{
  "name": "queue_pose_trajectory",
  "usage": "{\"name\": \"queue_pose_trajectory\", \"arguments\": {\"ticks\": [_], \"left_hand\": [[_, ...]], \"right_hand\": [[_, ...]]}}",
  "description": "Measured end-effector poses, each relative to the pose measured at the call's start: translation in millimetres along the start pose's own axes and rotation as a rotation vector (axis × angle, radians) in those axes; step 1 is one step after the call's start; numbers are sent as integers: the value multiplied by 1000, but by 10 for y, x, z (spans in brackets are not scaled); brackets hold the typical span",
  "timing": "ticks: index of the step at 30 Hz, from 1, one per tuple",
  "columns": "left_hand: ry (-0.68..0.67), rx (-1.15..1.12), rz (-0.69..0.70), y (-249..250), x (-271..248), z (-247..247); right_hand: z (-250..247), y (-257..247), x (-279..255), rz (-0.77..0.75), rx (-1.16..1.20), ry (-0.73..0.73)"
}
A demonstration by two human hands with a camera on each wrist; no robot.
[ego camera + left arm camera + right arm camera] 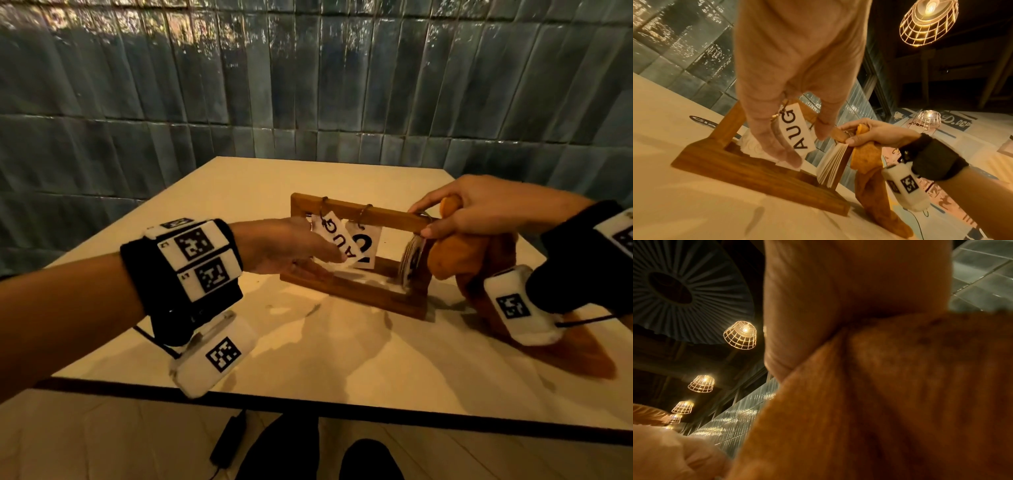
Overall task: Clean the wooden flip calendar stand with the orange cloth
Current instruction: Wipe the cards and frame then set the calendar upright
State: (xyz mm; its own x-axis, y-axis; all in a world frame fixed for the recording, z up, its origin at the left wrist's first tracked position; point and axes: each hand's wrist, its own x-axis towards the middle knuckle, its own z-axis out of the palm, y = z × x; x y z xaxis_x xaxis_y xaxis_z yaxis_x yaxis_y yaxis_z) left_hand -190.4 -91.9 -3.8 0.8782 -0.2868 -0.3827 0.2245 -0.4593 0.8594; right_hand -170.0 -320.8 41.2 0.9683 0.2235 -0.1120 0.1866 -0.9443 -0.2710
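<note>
The wooden flip calendar stand (359, 295) (756, 175) stands upright in the middle of the pale table (274, 346). My left hand (318, 255) (797, 78) reaches in from the left with straight fingers. They touch the white "AUG" card (330, 233) (797, 129) and lie near the base. My right hand (448, 219) (869, 133) (818, 296) grips the orange cloth (455, 255) (869, 162) (879, 402) against the right end of the top bar. The cloth hangs down to the table beside the right post. A fanned stack of cards (412, 260) (830, 165) hangs at that end.
A grey-blue tiled wall (308, 85) runs behind the table on the far side and to the left. The table's dark front edge (342, 409) lies close to me. On the floor below are a black device with a cable (229, 442) and my shoes. Wire lamps (929, 21) hang overhead.
</note>
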Motion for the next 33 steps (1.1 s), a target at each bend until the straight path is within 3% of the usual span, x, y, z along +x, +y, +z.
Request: {"name": "queue_pose_trajectory", "arguments": {"ticks": [4, 9, 13, 19, 25, 29, 33], "left_hand": [[29, -5, -13, -32, 60, 16], [104, -34, 5, 5, 72, -34], [211, 14, 9, -7, 94, -62], [329, 49, 29, -91, 125, -142], [289, -5, 59, -161, 95, -207], [273, -48, 113, -214, 109, -225], [252, -67, 132, -232, 119, -211]], "right_hand": [[-91, -173, -6, 6, -151, -18], [-184, -600, 109, -103, -262, 43], [-129, -772, 289, -101, -213, -35], [-91, -798, 372, -81, -214, -9], [-78, -775, 51, -56, -200, 46], [15, -698, -245, -78, -33, -40], [164, -756, -300, -187, -38, 82]]}}
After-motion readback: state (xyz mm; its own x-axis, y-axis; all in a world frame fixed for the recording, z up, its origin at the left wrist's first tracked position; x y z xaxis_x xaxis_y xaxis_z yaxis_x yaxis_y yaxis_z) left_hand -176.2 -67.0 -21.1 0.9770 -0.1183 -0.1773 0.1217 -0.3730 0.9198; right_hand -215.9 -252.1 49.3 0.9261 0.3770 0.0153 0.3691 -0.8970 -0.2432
